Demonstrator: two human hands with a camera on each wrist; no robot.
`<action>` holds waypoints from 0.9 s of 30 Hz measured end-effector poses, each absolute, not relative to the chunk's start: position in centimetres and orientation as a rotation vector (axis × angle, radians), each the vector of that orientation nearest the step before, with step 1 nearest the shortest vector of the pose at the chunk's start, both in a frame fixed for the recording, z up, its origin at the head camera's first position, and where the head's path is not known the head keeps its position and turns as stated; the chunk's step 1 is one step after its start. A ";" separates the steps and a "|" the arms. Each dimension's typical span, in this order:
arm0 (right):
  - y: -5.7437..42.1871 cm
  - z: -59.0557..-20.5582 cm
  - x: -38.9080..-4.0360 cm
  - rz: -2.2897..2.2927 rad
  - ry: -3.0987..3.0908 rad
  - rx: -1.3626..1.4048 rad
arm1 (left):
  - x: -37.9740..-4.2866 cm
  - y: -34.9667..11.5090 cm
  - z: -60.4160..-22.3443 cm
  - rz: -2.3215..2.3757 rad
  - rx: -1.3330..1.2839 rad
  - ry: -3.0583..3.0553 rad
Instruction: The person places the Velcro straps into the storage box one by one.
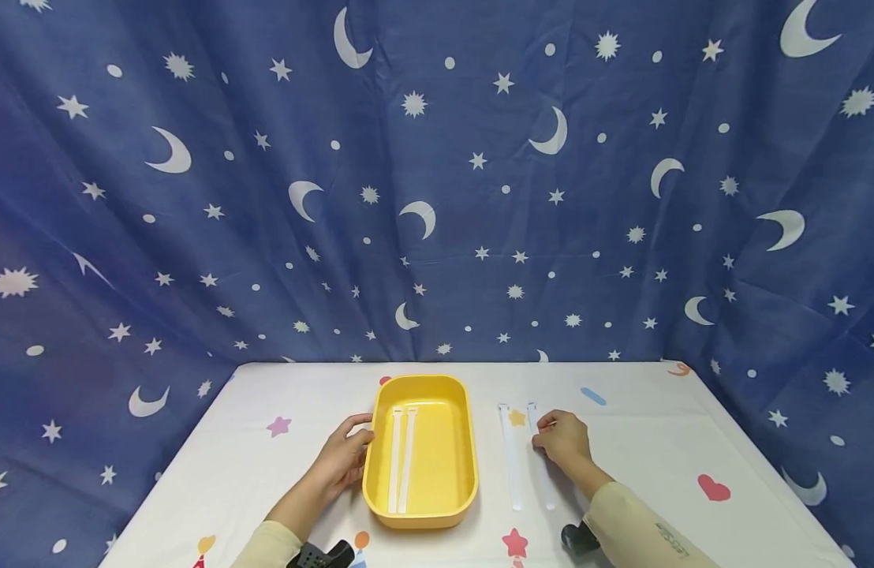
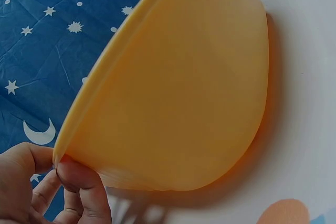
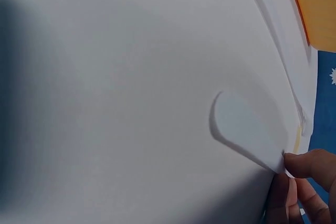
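Observation:
A yellow plastic basin (image 1: 444, 461), rectangular with rounded corners, sits on the table in the head view. My left hand (image 1: 343, 457) pinches its left rim between thumb and fingers, seen close in the left wrist view on the yellow basin (image 2: 173, 87). Inside lie two white straps (image 1: 401, 461), side by side, each with a small loop at the far end. To the right of the basin my right hand (image 1: 565, 440) pinches another white strap (image 3: 241, 124), whose rounded tail points toward me. A similar white strap (image 1: 511, 461) lies flat between that hand and the basin.
The table (image 1: 643, 481) wears a white cloth printed with coloured shapes. Behind it and at both sides hangs a blue curtain (image 1: 465, 221) with moons and stars. A dark device (image 1: 579, 539) shows at the right wrist, another (image 1: 322, 555) at the left.

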State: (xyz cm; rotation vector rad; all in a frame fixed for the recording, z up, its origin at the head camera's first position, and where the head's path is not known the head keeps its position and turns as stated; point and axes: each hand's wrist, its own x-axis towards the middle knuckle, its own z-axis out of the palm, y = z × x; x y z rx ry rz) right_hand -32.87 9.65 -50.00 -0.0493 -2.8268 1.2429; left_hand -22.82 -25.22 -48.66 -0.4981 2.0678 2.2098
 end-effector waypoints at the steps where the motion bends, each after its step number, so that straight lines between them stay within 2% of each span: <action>1: 9.6 -50.0 -32.9 1.250 -2.822 -0.052 | -22.8 -25.2 -48.7 2.208 -0.502 2.072; 27: 9.1 -50.1 -32.9 1.292 -2.771 -0.085 | -22.7 -25.3 -48.5 2.177 -0.501 2.083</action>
